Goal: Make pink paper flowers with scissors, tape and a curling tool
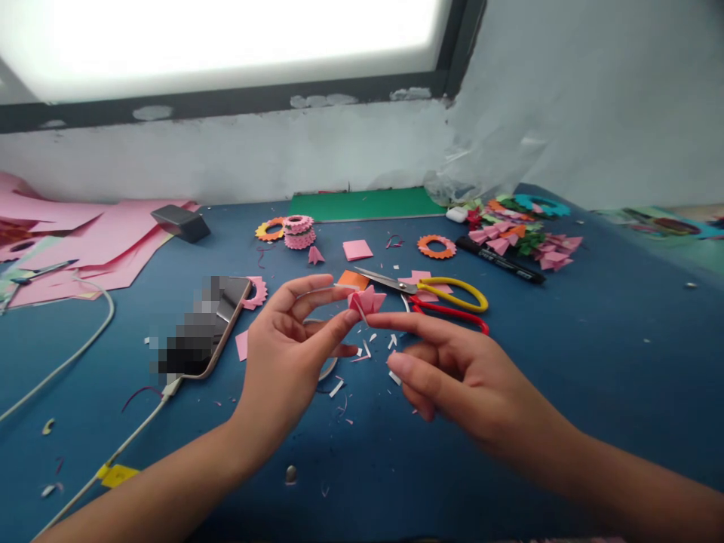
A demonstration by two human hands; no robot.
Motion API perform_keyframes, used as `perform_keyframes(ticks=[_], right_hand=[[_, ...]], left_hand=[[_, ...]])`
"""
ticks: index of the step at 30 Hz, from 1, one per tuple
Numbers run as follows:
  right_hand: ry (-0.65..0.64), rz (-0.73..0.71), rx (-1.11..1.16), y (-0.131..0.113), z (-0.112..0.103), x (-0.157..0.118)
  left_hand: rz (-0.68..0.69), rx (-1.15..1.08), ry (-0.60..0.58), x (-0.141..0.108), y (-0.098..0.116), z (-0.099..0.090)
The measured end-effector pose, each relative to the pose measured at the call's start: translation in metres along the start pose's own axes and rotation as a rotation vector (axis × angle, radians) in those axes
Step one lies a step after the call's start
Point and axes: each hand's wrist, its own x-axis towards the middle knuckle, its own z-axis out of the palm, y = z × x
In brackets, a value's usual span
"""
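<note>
The left hand (288,339) pinches a small folded pink paper (371,300) between thumb and fingers, raised above the desk (593,422) well in from its far edge, where a green board (367,204) lies, with scissors (396,283) just beyond. The right hand (458,369) grips nothing that shows, its thumb well apart from the outstretched index finger, whose tip meets or nearly meets a thin pale strip at the fold. The step in hand looks like working that strip against the paper, which calls for a steady left pinch and light fingertip pressure.
</note>
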Motion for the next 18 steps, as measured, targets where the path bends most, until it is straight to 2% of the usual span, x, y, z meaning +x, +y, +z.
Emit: perform_keyframes(ticks=[13,18], right_hand=[[-0.061,-0.001,0.154,-0.0008,-0.0035,0.0022],[-0.056,0.012,0.181,-0.0004,-0.0050,0.0043]], left_hand=[[0.098,0.106,0.020,-0.0020,-0.0004,0.0021],[0.184,0.119,0.017,-0.0038,-0.0003,0.0052]])
